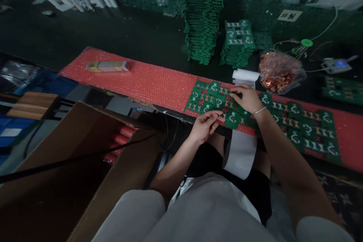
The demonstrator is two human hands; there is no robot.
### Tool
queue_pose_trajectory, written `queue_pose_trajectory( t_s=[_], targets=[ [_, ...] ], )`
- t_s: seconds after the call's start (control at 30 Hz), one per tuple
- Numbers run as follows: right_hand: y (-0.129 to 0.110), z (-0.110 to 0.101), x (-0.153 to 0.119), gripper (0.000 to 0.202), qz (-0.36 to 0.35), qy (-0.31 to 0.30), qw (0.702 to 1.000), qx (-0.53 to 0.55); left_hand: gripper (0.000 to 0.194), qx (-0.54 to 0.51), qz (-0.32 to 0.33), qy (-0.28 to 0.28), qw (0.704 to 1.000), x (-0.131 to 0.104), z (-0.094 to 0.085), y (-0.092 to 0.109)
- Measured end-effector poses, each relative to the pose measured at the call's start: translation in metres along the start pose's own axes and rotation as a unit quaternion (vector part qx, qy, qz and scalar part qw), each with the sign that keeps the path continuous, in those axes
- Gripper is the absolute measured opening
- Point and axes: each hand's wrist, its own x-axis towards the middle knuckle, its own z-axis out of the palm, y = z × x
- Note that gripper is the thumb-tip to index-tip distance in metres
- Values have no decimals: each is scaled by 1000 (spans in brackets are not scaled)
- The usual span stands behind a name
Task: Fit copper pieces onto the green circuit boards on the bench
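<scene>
Green circuit boards lie in a row on a strip of red bubble wrap, some with copper-coloured pieces on them. My left hand is at the front edge of the boards, its thumb and fingers pinched together; anything between them is too small to make out. Over the middle of the row, my right hand has its fingertips pressed together close to a board's surface. What those fingertips hold, if anything, is hidden. A white strip hangs down from the front edge between my arms.
A tall stack of boards and a shorter stack stand behind the row. Right of them sit a clear bag of copper pieces and a small device. A metal bar lies on the wrap, left. An open carton stands lower left.
</scene>
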Motion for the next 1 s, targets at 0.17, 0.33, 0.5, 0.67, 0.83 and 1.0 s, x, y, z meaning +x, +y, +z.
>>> queue_pose_trajectory(
  t_s=[0.17, 0.33, 0.5, 0.67, 0.83, 1.0],
  targets=[
    [-1, 3, 0, 24, -9, -1, 999, -38, 42, 3, 8, -1, 1000, -1, 1, 1],
    [-14, 3, -5, 27, -25, -27, 995, -96, 42, -3, -1, 4, 1000, -2, 0, 3],
    [-41, -12, -20, 23, -45, -11, 997, -64, 42, 4, 4, -6, 1000, -1, 0, 6],
    [-85, -32, -44, 21, -50, -27, 991, 122, 53, 35, 15, -10, 999, -1, 1, 4],
    [-103, -34, -58, 18, -104, -60, 988, 100, 62, 80, 17, -13, 997, -1, 5, -2],
    [-98, -34, -65, 13, -137, -45, 989, 40, 63, 99, -3, -34, 994, -3, 12, -6]
  ],
)
